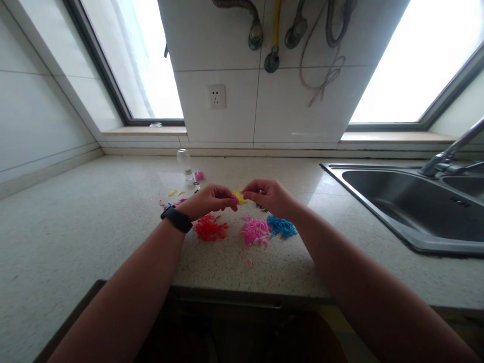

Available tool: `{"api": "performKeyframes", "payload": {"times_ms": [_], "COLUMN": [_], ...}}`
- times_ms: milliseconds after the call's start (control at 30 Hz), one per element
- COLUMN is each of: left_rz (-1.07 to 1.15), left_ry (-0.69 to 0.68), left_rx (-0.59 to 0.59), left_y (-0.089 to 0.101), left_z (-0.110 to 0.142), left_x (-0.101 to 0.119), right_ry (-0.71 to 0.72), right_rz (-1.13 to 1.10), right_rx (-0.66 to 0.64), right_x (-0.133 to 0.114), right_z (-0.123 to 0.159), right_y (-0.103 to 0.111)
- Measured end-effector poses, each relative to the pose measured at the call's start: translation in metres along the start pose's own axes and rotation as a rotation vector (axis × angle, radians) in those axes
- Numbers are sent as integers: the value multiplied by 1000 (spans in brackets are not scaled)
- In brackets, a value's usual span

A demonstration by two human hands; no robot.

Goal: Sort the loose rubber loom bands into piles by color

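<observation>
the small pink piece [235, 197] is in the left hand [224, 200], above the counter [242, 275] and beyond the pink pile [255, 232], slightly to its left; it is too small and too covered by the fingers to tell which way it points or how its long axis runs. the left hand comes in from the left of the pink pile, palm turned inward, thumb and forefinger closed in a narrow pinch on the piece. the right hand [252, 194] reaches in from the right and lies beyond the same pile, wrist bent inward and fingers curled, its tips pointing left towards the left hand; thumb and forefinger are close together, but i cannot tell whether they meet or have hold of anything. a watch [176, 219] with a dark face sits on the left wrist. the red pile [210, 228] is left of the pink pile, the blue pile [281, 227] just beside it on the right, and the yellow pile [239, 196] beyond it, between the hands. a clear bottle [184, 162] and a pink cap-like thing [199, 176] are farther beyond it to the left, and the metal sink [416, 201] is well apart to its right.
</observation>
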State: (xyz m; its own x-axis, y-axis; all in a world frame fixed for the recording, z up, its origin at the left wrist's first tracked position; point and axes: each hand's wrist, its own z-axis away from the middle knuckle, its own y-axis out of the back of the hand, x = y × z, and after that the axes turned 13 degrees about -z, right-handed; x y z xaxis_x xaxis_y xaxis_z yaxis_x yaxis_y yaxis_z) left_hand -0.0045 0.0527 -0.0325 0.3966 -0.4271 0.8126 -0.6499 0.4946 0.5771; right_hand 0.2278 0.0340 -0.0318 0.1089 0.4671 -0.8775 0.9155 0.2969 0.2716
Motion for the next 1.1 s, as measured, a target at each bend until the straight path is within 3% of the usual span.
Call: {"api": "performKeyframes", "payload": {"times_ms": [333,600,667,867,1100], "left_rz": [51,68,65,26,-12], "left_ry": [-48,-59,-51,-20,21], "left_rx": [-42,-37,-38,-29,38], "left_y": [0,0,0,-1,-6], "left_z": [0,0,0,1,-3], "left_x": [-3,-4,-3,-1,0], "right_ry": [-143,-238,-208,-41,-1], "right_rz": [-19,236,251,75,43], "right_rx": [-214,-465,-421,-110,-77], "right_x": [-14,-14,-13,-10,-2], "right_z": [5,7,7,5,4], "right_y": [14,22,21,9,-11]}}
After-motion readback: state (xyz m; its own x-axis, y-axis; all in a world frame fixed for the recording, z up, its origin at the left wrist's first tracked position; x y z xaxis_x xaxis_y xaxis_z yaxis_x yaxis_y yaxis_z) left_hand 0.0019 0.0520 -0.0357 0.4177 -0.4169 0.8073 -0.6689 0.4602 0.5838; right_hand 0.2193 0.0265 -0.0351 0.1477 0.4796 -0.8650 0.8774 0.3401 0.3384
